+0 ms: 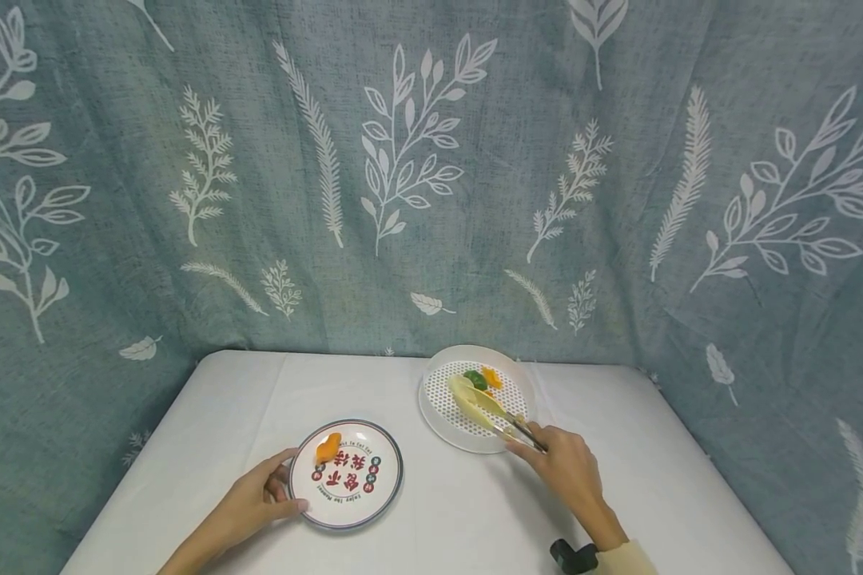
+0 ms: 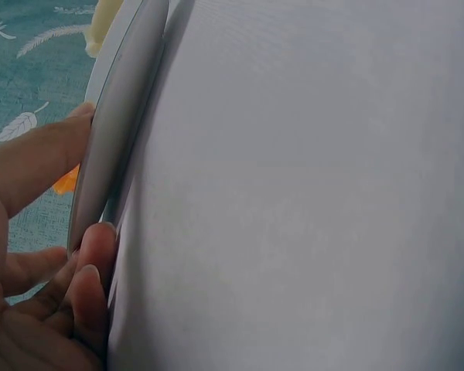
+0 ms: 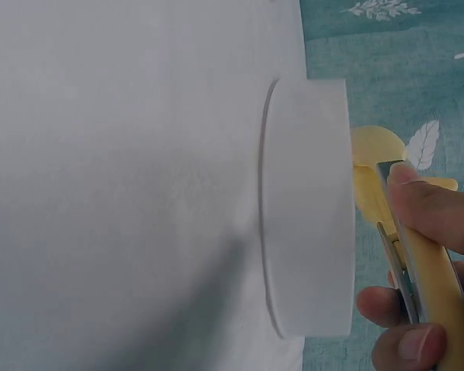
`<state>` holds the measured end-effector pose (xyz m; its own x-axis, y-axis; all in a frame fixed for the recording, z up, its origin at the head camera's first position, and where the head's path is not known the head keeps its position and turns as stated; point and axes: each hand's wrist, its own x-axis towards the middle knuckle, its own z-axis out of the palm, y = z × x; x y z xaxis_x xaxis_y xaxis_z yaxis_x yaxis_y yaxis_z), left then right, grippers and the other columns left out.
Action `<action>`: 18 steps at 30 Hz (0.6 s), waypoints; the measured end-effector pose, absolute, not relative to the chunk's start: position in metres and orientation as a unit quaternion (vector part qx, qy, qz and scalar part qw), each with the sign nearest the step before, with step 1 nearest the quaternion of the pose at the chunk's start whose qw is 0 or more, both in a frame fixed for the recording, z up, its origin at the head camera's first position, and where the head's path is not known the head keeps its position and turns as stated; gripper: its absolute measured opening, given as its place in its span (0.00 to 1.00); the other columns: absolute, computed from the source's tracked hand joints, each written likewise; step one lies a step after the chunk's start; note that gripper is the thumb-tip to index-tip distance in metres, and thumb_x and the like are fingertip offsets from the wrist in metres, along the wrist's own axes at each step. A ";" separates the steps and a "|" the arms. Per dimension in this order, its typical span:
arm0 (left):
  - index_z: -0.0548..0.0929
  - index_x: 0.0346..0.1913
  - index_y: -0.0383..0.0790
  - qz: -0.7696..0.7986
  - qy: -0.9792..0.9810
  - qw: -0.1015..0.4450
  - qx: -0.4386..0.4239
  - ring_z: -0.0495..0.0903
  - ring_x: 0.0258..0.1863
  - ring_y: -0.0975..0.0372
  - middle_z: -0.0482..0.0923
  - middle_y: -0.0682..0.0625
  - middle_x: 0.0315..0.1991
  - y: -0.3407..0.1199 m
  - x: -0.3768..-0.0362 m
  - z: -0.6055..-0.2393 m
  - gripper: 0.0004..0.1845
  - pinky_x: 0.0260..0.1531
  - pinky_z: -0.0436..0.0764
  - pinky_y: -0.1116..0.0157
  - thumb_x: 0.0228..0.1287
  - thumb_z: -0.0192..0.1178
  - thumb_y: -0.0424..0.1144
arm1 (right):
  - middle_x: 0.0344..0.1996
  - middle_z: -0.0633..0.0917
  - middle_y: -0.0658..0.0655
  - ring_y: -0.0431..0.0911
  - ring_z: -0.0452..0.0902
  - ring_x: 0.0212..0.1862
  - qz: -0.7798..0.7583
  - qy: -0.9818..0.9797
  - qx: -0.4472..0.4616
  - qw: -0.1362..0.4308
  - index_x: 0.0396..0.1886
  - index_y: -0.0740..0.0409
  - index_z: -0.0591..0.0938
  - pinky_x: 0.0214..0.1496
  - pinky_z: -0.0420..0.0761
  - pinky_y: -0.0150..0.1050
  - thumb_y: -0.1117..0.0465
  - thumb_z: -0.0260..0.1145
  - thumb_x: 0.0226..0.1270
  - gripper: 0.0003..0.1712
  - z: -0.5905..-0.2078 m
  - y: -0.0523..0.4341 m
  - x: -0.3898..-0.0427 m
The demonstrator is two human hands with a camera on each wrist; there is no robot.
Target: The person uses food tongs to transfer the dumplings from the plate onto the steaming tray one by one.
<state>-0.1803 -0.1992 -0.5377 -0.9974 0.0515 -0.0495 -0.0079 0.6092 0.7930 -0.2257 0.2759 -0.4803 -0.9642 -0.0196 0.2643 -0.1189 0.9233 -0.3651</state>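
Observation:
A printed plate point(image 1: 347, 477) with red characters and a dark rim lies on the white table, an orange food piece point(image 1: 328, 447) on it. My left hand point(image 1: 259, 499) grips its left rim point(image 2: 112, 131), thumb on top and fingers under. My right hand point(image 1: 564, 467) holds yellow tongs point(image 1: 491, 410) that reach into a white perforated dish point(image 1: 442, 419). The tong tips lie by a green piece point(image 1: 476, 379) and an orange piece point(image 1: 491, 376). In the right wrist view the fingers point(image 3: 429, 212) pinch the tongs point(image 3: 433, 297) beside the dish wall point(image 3: 309, 209).
The white table point(image 1: 431, 527) is backed and flanked by a teal curtain with white leaf prints point(image 1: 403, 160). A dark wrist strap point(image 1: 571, 557) sits at my right sleeve.

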 end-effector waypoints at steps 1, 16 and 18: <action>0.70 0.73 0.37 0.442 0.896 0.034 0.012 0.73 0.32 0.60 0.78 0.53 0.41 -0.199 -0.180 -0.538 0.52 0.30 0.75 0.67 0.45 0.83 0.49 | 0.18 0.69 0.47 0.43 0.64 0.23 0.190 -0.973 0.031 0.124 0.58 0.56 0.88 0.23 0.62 0.38 0.35 0.75 0.59 0.37 -0.481 0.278 -0.227; 0.71 0.73 0.39 0.441 0.897 0.035 -0.003 0.73 0.32 0.61 0.78 0.53 0.39 -0.198 -0.182 -0.540 0.53 0.30 0.75 0.67 0.43 0.84 0.51 | 0.16 0.66 0.48 0.43 0.60 0.20 0.178 -0.976 0.027 0.122 0.52 0.62 0.89 0.20 0.61 0.39 0.37 0.76 0.58 0.35 -0.478 0.287 -0.237; 0.71 0.73 0.38 0.442 0.896 0.035 -0.003 0.73 0.32 0.60 0.78 0.53 0.39 -0.198 -0.182 -0.540 0.53 0.30 0.75 0.67 0.43 0.84 0.51 | 0.15 0.66 0.48 0.43 0.60 0.20 0.177 -0.976 0.027 0.121 0.48 0.62 0.90 0.20 0.61 0.39 0.37 0.77 0.58 0.34 -0.478 0.287 -0.238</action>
